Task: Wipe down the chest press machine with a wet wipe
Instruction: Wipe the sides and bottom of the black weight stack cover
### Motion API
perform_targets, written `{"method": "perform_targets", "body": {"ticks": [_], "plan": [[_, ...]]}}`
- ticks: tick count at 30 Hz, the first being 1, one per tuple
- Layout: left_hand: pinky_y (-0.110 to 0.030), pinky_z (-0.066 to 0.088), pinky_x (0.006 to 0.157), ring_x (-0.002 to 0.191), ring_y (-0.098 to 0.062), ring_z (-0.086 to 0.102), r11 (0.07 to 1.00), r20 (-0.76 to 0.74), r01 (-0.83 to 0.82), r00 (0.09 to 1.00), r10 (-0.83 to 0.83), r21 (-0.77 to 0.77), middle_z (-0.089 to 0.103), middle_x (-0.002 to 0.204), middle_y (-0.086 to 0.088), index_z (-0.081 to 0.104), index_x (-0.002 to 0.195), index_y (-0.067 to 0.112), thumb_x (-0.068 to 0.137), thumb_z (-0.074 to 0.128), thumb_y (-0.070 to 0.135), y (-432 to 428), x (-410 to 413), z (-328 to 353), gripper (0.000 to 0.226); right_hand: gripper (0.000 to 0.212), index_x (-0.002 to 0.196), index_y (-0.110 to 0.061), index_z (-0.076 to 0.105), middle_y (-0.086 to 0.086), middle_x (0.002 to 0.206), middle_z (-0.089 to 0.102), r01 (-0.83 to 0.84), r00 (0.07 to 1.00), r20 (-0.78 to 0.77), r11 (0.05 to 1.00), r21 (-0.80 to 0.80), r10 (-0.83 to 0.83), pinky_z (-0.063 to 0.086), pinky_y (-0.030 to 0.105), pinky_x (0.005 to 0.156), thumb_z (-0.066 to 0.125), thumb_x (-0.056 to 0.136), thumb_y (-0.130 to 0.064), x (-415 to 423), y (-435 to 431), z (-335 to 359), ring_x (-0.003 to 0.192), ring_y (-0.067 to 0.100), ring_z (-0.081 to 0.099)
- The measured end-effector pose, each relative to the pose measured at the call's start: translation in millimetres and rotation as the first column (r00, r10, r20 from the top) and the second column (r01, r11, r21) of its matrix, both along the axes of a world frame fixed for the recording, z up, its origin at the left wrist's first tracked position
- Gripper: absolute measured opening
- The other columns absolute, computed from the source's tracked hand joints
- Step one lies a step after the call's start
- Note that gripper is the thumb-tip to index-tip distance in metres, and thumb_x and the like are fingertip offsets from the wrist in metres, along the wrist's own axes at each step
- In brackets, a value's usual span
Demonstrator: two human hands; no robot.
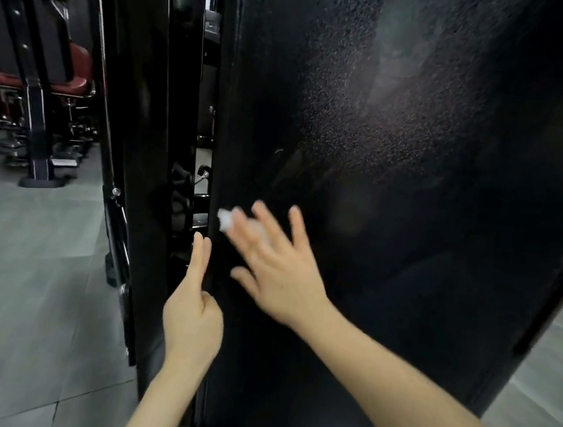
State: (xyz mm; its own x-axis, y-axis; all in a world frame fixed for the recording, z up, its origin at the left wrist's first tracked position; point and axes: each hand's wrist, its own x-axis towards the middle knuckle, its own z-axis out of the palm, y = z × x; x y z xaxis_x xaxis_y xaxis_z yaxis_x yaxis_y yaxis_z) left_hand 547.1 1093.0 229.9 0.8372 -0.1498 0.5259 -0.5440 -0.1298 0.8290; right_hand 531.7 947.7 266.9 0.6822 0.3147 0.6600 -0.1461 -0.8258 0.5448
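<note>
A tall black textured panel of the chest press machine fills most of the view. My right hand lies flat against its lower left part, fingers spread and blurred, pressing a white wet wipe that shows beyond the fingertips. My left hand rests on the panel's left edge with two fingers straight up along the edge and the others curled; it holds nothing that I can see. Most of the wipe is hidden under my right fingers.
Left of the panel a gap shows the weight stack and a cable, framed by a black upright. Further left stand red padded benches and other machines on a grey tiled floor. Floor also shows at the lower right.
</note>
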Motion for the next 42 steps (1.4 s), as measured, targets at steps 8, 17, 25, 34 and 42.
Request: {"method": "perform_targets", "body": {"ticks": [8,17,25,34,42], "plan": [[-0.051,0.022,0.114,0.138,-0.027,0.028,0.934,0.46,-0.219,0.885,0.068,0.284,0.04,0.142,0.002,0.04,0.141,0.015,0.069,0.044,-0.024,-8,-7,9,0.082,0.069,0.146,-0.021,0.03,0.003,0.15,0.037,0.198,0.978,0.048,0.973,0.118,-0.205,0.015,0.053,0.112,0.051,0.085,-0.046,-88,-91,-24,0.139,0.023,0.027],[-0.053,0.014,0.115,0.139,-0.034,0.027,0.761,0.735,-0.308,0.604,-0.307,0.571,0.038,0.147,-0.006,0.04,0.14,0.012,0.074,0.04,-0.007,-55,-26,44,0.069,0.071,0.149,-0.012,0.017,0.014,0.156,0.013,0.251,0.945,0.071,0.849,0.465,-0.319,0.008,0.065,0.11,0.037,0.093,-0.052,-97,-86,-71,0.142,0.042,0.008],[-0.052,0.011,0.115,0.139,-0.037,0.024,0.651,0.788,-0.445,0.34,-0.512,0.615,0.036,0.147,-0.013,0.042,0.139,0.008,0.071,0.05,-0.008,-77,-27,69,0.07,0.068,0.151,-0.012,0.011,0.011,0.158,0.013,0.201,0.774,0.216,0.556,0.807,-0.595,0.002,0.06,0.115,0.022,0.097,-0.051,-135,-164,-48,0.146,0.024,0.01],[-0.05,0.01,0.116,0.14,-0.035,0.021,0.646,0.786,-0.463,0.23,-0.574,0.607,0.032,0.149,-0.015,0.041,0.138,0.006,0.075,0.039,0.003,-124,-41,92,0.063,0.055,0.148,-0.012,0.021,0.012,0.154,0.027,0.278,0.833,0.183,0.683,0.675,-0.521,0.011,0.06,0.114,0.029,0.099,-0.034,-131,-129,-64,0.142,0.036,0.022],[-0.053,0.013,0.115,0.139,-0.035,0.024,0.666,0.796,-0.469,0.153,-0.586,0.581,0.034,0.148,-0.017,0.047,0.135,0.004,0.076,0.042,0.005,-158,-45,118,0.059,0.052,0.145,-0.005,0.029,0.017,0.15,0.034,0.25,0.723,0.25,0.582,0.774,-0.644,0.016,0.055,0.114,0.041,0.097,-0.02,-152,-186,-25,0.139,0.035,0.03]]}}
